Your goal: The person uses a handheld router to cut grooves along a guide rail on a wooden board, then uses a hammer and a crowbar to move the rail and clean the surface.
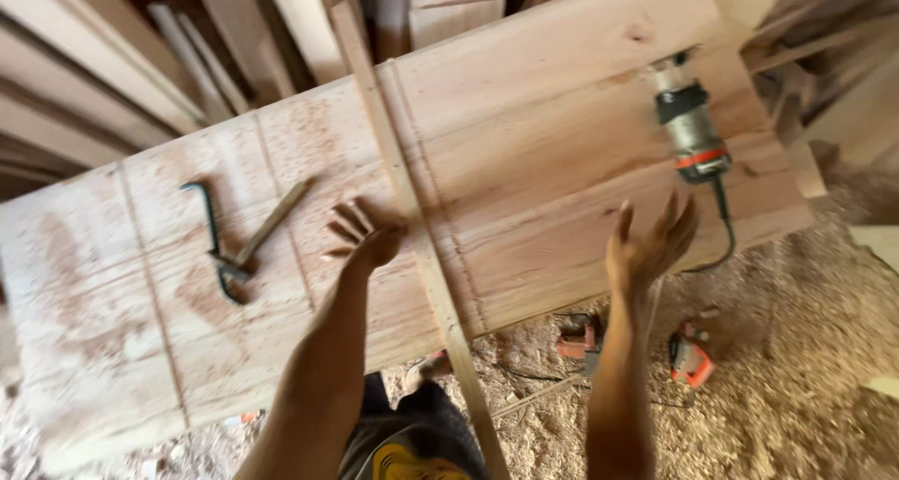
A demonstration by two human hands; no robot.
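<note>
A wide wooden panel [543, 133] with routed grooves lies across the view. A thin wooden strip [405, 185] runs over it from the far side to the near edge. My left hand [367, 234] hovers with fingers spread just left of the strip, almost touching it, holding nothing. Over the panel's near right edge, my right hand [651, 246] is open with fingers apart. It sits just below a grey and orange hand router [691, 129] that lies on the panel, its cord trailing off the edge.
A dark metal clamp with a wooden handle [234, 246] lies on the panel's left part. Orange power tools [690, 356] rest in sawdust on the floor. Planks are stacked at the back left [112, 68] and right.
</note>
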